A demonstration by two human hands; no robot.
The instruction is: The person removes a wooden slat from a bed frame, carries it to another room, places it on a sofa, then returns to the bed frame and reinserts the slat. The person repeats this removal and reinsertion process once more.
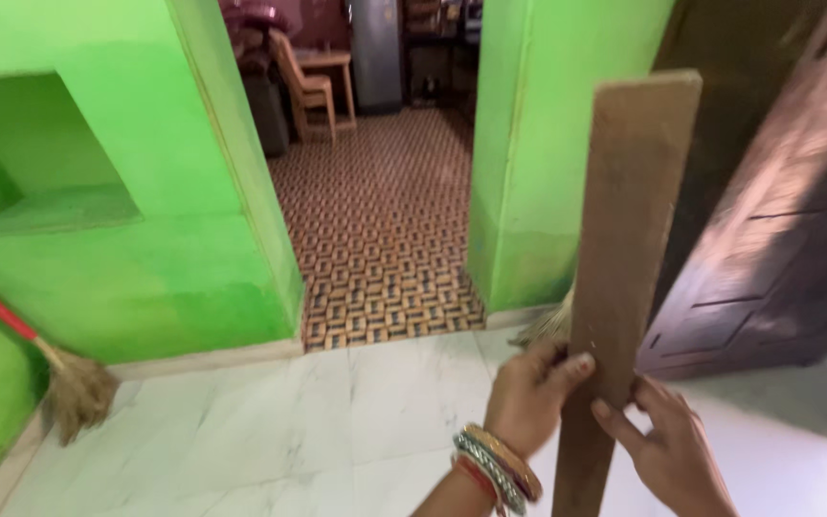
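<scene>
A long brown wooden plank [629,249] stands nearly upright in front of me, its top end level with the green wall. My left hand [531,391], with several bangles on the wrist, grips the plank's left edge low down. My right hand [670,448] holds the plank's right edge at about the same height, fingers pressed on the wood. The plank's bottom end runs out of the picture.
A red-handled grass broom [69,383] leans against the green wall at left. Another broom's bristles [547,325] show behind the plank. A dark wooden door [777,239] stands open at right. A doorway leads to a patterned floor [385,230] with a chair [303,91].
</scene>
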